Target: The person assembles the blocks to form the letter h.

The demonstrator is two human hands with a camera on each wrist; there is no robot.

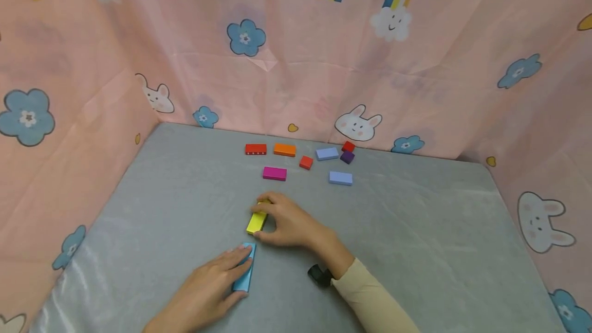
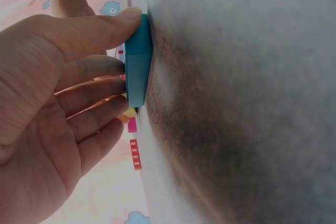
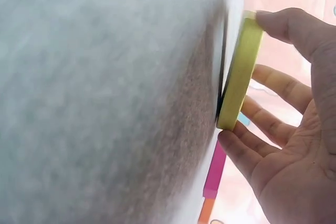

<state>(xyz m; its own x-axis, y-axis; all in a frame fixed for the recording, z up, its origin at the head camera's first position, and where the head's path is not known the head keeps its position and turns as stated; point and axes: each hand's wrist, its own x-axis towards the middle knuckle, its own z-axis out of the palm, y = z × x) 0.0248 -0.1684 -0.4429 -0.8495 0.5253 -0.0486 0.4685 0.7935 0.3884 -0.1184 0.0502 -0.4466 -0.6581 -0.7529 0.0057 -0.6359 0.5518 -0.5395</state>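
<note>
Head view: the right hand point(image 1: 289, 222) pinches a yellow block point(image 1: 256, 223); the left hand point(image 1: 208, 284) rests outstretched fingers on a blue block point(image 1: 242, 282); beyond both lies a magenta block point(image 1: 275, 173).

In the head view, at five o'clock, we wear a plain cream sleeve point(image 1: 376, 299), its cuff point(image 1: 346, 273) ending near our right hand point(image 1: 291, 223). Beside the wrist point(image 1: 334, 253), towards six o'clock, we see a small black rounded device point(image 1: 319, 275).
</note>
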